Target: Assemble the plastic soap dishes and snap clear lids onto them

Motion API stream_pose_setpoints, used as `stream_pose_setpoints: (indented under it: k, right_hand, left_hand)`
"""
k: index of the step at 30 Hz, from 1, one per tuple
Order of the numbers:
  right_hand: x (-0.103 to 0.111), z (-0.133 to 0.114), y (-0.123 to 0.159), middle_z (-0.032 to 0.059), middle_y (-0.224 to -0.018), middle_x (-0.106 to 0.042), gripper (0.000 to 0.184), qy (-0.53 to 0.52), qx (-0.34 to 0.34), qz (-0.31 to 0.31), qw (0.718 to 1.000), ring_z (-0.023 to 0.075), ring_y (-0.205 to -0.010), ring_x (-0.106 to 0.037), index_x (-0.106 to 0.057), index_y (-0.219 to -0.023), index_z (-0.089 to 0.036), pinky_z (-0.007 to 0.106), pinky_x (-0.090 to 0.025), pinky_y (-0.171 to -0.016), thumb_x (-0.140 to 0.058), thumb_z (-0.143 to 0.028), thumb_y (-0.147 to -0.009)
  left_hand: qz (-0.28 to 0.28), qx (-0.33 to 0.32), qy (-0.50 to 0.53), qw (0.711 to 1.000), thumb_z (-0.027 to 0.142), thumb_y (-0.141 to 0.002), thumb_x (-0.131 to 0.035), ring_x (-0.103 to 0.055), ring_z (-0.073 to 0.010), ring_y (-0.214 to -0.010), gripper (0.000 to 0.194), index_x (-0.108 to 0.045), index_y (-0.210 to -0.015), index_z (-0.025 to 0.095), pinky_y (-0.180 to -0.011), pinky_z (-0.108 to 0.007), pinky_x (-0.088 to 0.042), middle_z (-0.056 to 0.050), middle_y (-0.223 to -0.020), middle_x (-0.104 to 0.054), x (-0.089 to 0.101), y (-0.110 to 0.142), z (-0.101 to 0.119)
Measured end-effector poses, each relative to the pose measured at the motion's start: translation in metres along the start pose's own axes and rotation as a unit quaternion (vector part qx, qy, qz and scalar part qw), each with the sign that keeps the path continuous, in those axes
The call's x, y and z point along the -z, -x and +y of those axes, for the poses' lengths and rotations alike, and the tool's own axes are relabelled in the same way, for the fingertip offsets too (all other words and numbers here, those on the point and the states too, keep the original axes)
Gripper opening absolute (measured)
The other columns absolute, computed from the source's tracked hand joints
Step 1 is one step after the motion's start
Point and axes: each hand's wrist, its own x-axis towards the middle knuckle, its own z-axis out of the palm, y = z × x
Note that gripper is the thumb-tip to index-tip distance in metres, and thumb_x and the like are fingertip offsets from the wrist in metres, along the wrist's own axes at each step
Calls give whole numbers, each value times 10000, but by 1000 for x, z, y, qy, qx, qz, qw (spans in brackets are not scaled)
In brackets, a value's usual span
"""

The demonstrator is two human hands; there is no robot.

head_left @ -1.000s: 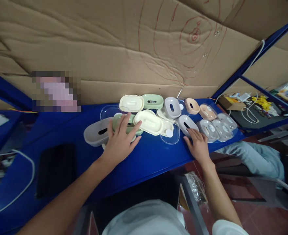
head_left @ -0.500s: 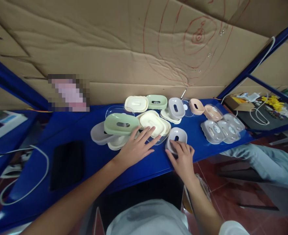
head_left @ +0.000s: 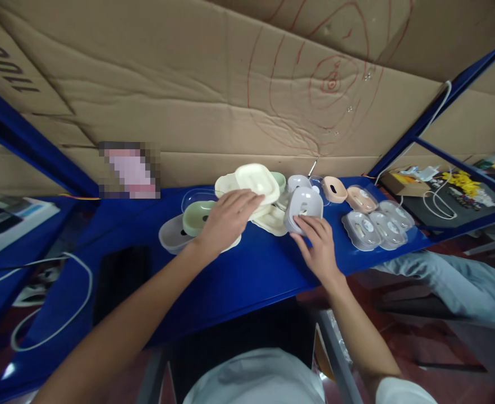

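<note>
In my left hand [head_left: 226,219] is a cream plastic tray [head_left: 256,180], tilted up above other cream pieces, its near edge under my fingers. My right hand [head_left: 318,247] grips the near side of a grey oval soap dish [head_left: 305,203] with a slot in its floor; thumb and fingers are closed on the wall, and the dish is tipped towards me. Beneath and left of it lie more cream trays [head_left: 273,221]. By my left wrist a green dish [head_left: 195,217] rests on a grey one [head_left: 170,235], partly hidden by my hand.
Clear-lidded boxes [head_left: 361,230] are grouped at the right of the blue table [head_left: 247,292]. Peach dishes [head_left: 334,189] and another grey dish [head_left: 298,182] stand behind. A dark flat object [head_left: 121,275] lies at left. Cardboard [head_left: 188,84] walls the back. A person's leg [head_left: 441,280] is at right.
My left hand has taken hold of a cream tray and raised it from the pile. My right hand has lifted the grey dish and moved it away from me, tilting it.
</note>
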Motion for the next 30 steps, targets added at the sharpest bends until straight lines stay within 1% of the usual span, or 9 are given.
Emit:
stream_pose_setpoints:
  k: [5, 10, 13, 16, 18, 20, 23, 26, 30]
  right_hand:
    - [-35, 25, -97, 75, -1494, -700, 425, 27, 70, -126, 989, 296, -1397, -578, -676, -1482, -255, 535, -353, -1270, -548, -427, -1115]
    - [-56, 29, -148, 94, -1610, -600, 446, 45, 134, -146, 979, 297, -1506, -481, -633, -1524, -234, 511, -333, -1270, -554, -378, -1109]
    - [-34, 45, -124, 115, -1635, -566, 478, 70, 95, -106, 987, 310, -1509, -476, -606, -1541, -243, 516, -349, -1247, -520, -446, -1117]
    - [1, 82, -63, 185, -1591, -582, 545, 146, -56, -39, 987, 355, -1464, -513, -565, -1559, -199, 566, -385, -1202, -458, -504, -1120]
    - [20, 106, -16, 282, -1571, -565, 637, 235, -209, 4, 949, 445, -1438, -514, -522, -1575, -114, 656, -413, -1133, -486, -524, -1089]
    - [31, 120, 25, 327, -1555, -559, 663, 285, -273, -16, 918, 494, -1425, -507, -524, -1561, -75, 711, -405, -1096, -508, -517, -1066]
    - [37, 114, 61, 270, -1553, -592, 565, 279, -222, -58, 932, 460, -1415, -529, -564, -1538, -127, 675, -393, -1115, -508, -440, -1071]
    - [37, 89, 72, 169, -1535, -635, 477, 211, -135, -75, 965, 397, -1414, -556, -597, -1518, -245, 619, -387, -1151, -532, -440, -1087]
    - [41, 62, 73, 156, -1651, -511, 609, 100, -106, -122, 982, 403, -1533, -464, -533, -1581, -315, 648, -389, -1196, -604, -602, -1048]
  left_hand:
    - [-45, 156, -39, 986, 239, -1103, -471, -682, -342, -1259, 387, -669, -1425, 160, -1036, -490, -534, -189, -1346, -731, 3, -22, -28]
    - [-94, 160, -60, 981, 239, -1043, -607, -694, -346, -1216, 388, -669, -1419, 171, -1011, -462, -541, -174, -1344, -719, 1, -15, -37]
    - [-106, 141, -74, 981, 314, -1029, -673, -660, -366, -1296, 498, -607, -1504, 180, -1080, -483, -520, -182, -1467, -657, 5, 0, -35]
    - [-104, 124, -79, 984, 375, -1025, -693, -615, -392, -1375, 547, -591, -1526, 179, -1142, -519, -489, -195, -1536, -609, 12, 20, -28]
    - [-98, 116, -76, 986, 386, -1046, -656, -615, -391, -1380, 510, -608, -1508, 177, -1151, -528, -486, -192, -1528, -616, 16, 31, -23]
    - [-83, 115, -67, 988, 378, -1071, -599, -645, -374, -1344, 443, -648, -1463, 177, -1133, -516, -501, -180, -1488, -652, 17, 37, -20]
    - [-50, 137, -55, 988, 349, -1091, -532, -706, -353, -1241, 357, -730, -1341, 189, -1070, -513, -536, -158, -1398, -719, 18, 37, -17]
    - [-29, 149, -55, 987, 319, -1095, -513, -736, -337, -1171, 320, -768, -1244, 196, -1020, -505, -550, -142, -1309, -763, 25, 32, -11]
    - [-85, 71, -58, 992, 336, -1104, -519, -717, -352, -1223, 316, -755, -1264, 201, -1122, -571, -495, -142, -1322, -755, 43, 41, 11]
